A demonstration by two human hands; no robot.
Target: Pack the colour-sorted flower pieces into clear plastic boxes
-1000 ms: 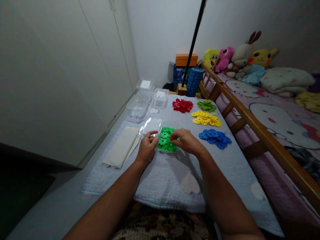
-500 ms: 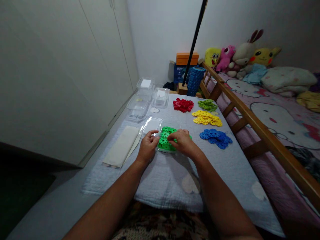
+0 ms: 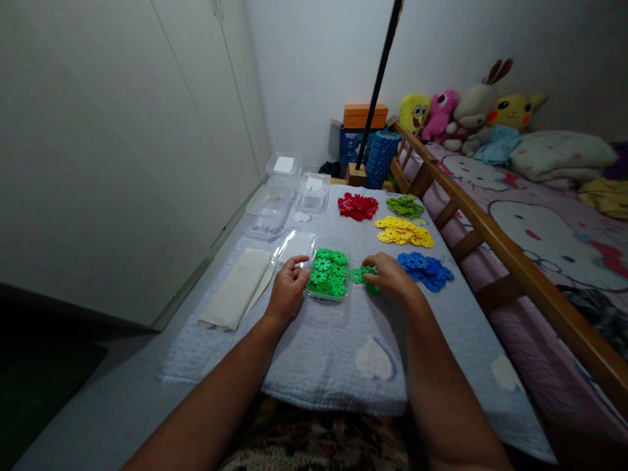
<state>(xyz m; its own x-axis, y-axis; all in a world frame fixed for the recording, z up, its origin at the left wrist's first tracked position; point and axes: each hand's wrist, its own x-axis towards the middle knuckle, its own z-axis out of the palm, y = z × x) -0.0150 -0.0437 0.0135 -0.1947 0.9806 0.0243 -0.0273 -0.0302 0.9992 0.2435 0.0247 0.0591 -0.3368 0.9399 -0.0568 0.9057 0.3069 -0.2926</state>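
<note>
A clear plastic box [image 3: 349,261] stands on the cloth, filled with green flower-shaped plastic discs [image 3: 328,269]. My left hand [image 3: 289,284] grips the box's left side between thumb and fingers. Just right of the box, my right hand [image 3: 390,271] bends its fingers around a few loose green discs [image 3: 360,273], partly covering them. A clear lid [image 3: 293,247] lies behind my left hand, next to the box.
Piles of red discs [image 3: 358,206], light green discs [image 3: 405,206], yellow discs [image 3: 403,232] and blue discs [image 3: 426,271] lie at the right. Clear containers [image 3: 267,204] stand back left, near a folded beige cloth [image 3: 235,291]. A wooden bed rail [image 3: 490,235] runs alongside.
My right hand has moved right, from above the box to the loose green discs beside it. My left hand stays at the box's left side.
</note>
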